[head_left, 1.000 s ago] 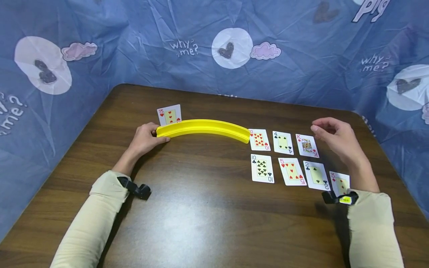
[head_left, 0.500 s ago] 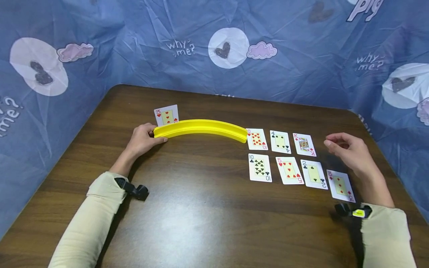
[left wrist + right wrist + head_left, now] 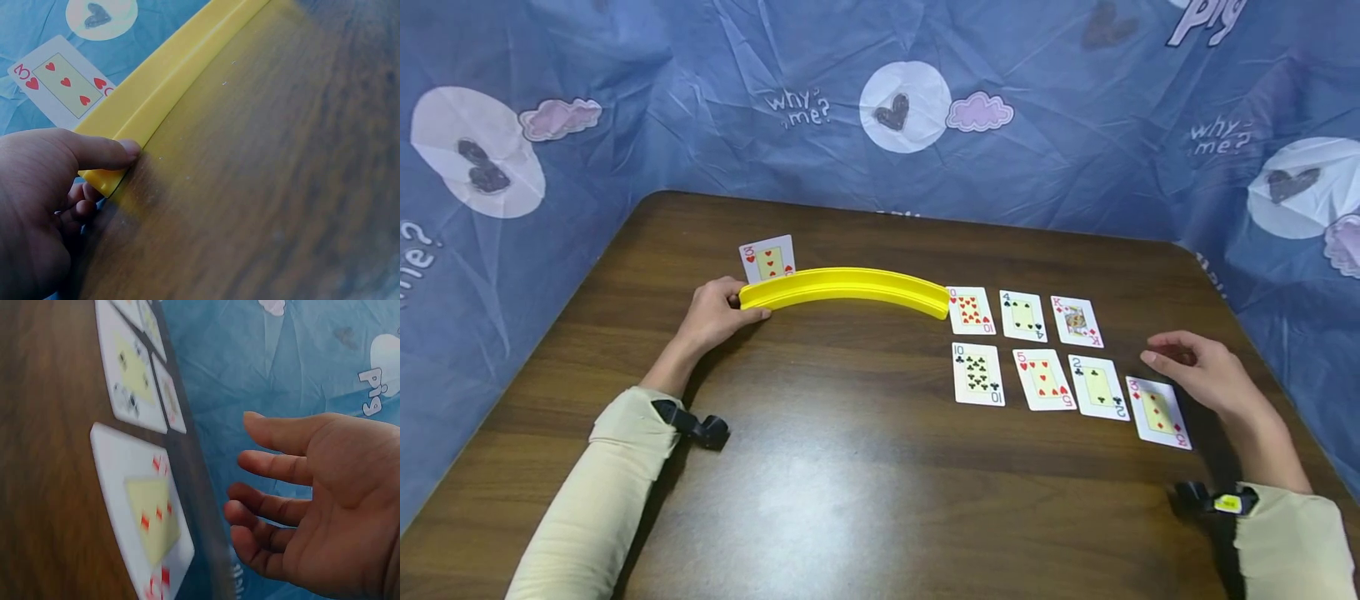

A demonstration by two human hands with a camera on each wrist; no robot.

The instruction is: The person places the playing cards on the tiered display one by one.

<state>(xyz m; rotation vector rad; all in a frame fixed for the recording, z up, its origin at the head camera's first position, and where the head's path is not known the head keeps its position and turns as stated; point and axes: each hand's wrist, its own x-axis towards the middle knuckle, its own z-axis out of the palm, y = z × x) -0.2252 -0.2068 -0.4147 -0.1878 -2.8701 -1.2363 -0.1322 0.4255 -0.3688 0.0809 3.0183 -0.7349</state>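
One hand, the left [image 3: 709, 315], pinches the left end of a curved yellow holder [image 3: 850, 286] on the desk [image 3: 820, 508], its fingers clamped there. A three of hearts [image 3: 767, 258] stands tilted at that end, its lower part hidden. By the holder's right end, seven cards [image 3: 1043, 382] lie face up in two rows. The right hand [image 3: 1210, 377] hovers beside the three of diamonds [image 3: 1159, 414], fingers apart, loosely bent.
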